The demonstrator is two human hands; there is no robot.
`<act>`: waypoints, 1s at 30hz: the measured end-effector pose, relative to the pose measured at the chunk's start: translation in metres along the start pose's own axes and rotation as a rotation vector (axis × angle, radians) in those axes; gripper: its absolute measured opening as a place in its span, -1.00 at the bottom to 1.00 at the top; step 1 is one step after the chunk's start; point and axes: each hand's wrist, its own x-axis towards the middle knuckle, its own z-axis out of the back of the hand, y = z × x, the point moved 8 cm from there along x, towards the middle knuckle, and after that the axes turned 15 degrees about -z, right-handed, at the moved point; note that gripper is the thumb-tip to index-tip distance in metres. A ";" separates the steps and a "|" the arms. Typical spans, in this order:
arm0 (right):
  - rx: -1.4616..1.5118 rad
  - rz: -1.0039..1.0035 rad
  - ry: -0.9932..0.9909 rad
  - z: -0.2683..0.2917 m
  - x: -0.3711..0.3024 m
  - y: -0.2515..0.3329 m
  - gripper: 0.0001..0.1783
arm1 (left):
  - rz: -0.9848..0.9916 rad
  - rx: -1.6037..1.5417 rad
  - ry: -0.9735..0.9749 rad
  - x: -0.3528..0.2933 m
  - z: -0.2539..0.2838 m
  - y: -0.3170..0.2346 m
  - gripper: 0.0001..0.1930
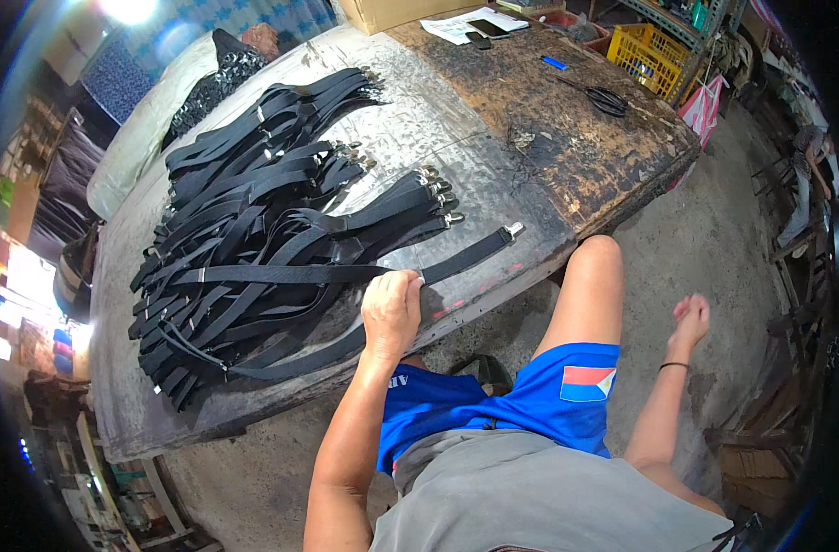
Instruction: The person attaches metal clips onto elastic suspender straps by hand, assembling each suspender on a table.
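Note:
My left hand (391,311) is closed on a black suspender strap (470,255) at the table's near edge. Beyond the fist, the strap runs right to a metal clip (514,231). To the left lies a large pile of black suspenders (245,239), in overlapping bundles, many clips facing right. Well away from the table, my right hand (689,320) is out to the right over the floor. Its fingers are curled in, and I see nothing in them.
The worn table (622,170) has a brown wooden part at right. Scissors (608,101), a blue item (554,63), papers (456,30) and a phone (487,28) lie at its far side. A yellow crate (648,60) stands beyond. A pale sack (153,101) leans at far left.

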 end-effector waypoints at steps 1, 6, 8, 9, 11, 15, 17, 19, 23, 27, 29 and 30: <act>0.042 0.088 0.091 -0.026 -0.011 0.031 -0.78 | 0.030 -0.049 -0.079 -0.002 0.005 0.002 -0.93; 0.137 0.280 0.556 -0.193 -0.173 0.115 -0.79 | 0.166 -0.101 -0.051 -0.011 0.005 0.012 -0.93; 0.148 0.184 0.820 -0.248 -0.229 0.091 -0.85 | 0.232 -0.127 -0.041 -0.013 0.003 0.017 -0.92; 0.035 0.178 0.866 -0.268 -0.268 0.084 -0.89 | 0.292 -0.171 -0.039 -0.016 0.003 0.021 -0.91; 0.000 0.143 1.081 -0.303 -0.314 0.047 -0.91 | 0.345 -0.218 -0.040 -0.016 0.000 0.025 -0.90; -0.328 0.485 1.179 -0.328 -0.375 0.002 -0.89 | 0.336 -0.264 -0.112 -0.020 -0.002 0.026 -0.88; -0.392 0.651 1.219 -0.326 -0.390 -0.003 -0.89 | 0.335 -0.273 -0.128 -0.021 0.000 0.027 -0.88; -0.383 0.737 1.238 -0.325 -0.395 -0.014 -0.89 | 0.339 -0.254 -0.097 -0.020 0.000 0.027 -0.90; -0.453 0.857 1.220 -0.325 -0.403 -0.022 -0.89 | 0.267 -0.205 -0.127 -0.019 0.003 0.023 -0.91; -0.518 0.936 1.185 -0.324 -0.407 -0.021 -0.87 | 0.258 -0.207 -0.124 -0.016 0.004 0.020 -0.92; -0.521 0.943 1.186 -0.324 -0.408 -0.021 -0.87 | 0.256 -0.205 -0.124 -0.016 0.005 0.019 -0.92; -0.521 0.952 1.185 -0.324 -0.408 -0.020 -0.86 | 0.263 -0.207 -0.120 -0.016 0.005 0.019 -0.92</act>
